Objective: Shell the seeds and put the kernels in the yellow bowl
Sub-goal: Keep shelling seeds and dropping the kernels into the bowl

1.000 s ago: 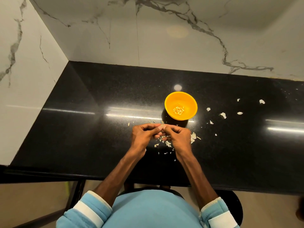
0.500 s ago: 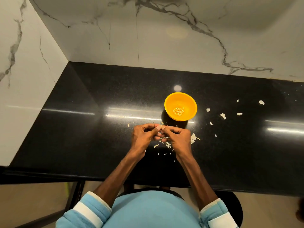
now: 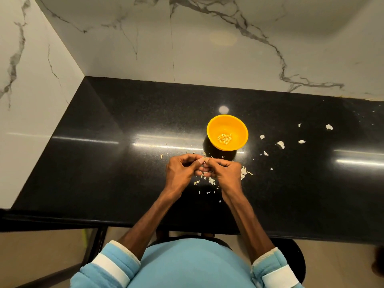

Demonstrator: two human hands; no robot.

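I see left hand [image 3: 180,171] and right hand [image 3: 228,173] curled, tips pinched together; seed between them hidden; kernels [image 3: 224,137] blurry in yellow bowl [image 3: 212,129].

The yellow bowl [image 3: 239,129] is a small, round, bright plastic one, standing upright on the black worktop. A little heap of pale, elongated kernels [image 3: 224,138] lies at its bottom. Whitish shell scraps [image 3: 211,180] lie scattered on the bowl's near side, with more to its right. Just near of the bowl, left hand [image 3: 180,171] and right hand [image 3: 227,172] pinch fingertips together; the seed there is hidden.
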